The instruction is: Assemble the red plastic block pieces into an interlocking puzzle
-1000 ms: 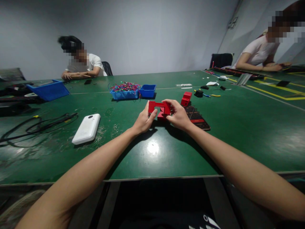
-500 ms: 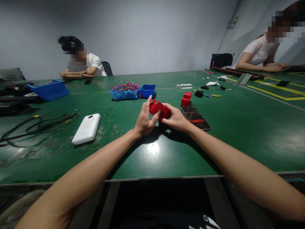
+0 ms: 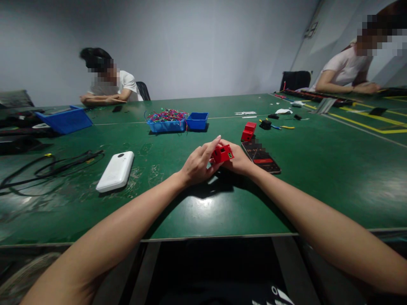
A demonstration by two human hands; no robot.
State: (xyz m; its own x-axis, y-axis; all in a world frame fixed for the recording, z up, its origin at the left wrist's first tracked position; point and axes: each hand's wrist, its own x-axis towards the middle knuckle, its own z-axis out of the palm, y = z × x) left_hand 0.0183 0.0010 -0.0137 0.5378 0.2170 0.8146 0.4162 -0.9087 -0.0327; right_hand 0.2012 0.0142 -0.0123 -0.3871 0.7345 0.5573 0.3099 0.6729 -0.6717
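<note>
Your left hand [image 3: 197, 166] and right hand [image 3: 237, 157] jointly grip the red part [image 3: 223, 154] above the tabletop [image 3: 203, 216]; the phone [image 3: 261, 157] lies at its four o'clock, nearby.

Wall: plain, bluish-grey [image 3: 190, 51], across the top
Desk: green [image 3: 178, 216], glossy, pale edge
Chairs: black [image 3: 295, 80] upper right; another [image 3: 143, 90] upper left
Light: white glare, lower centre
</note>
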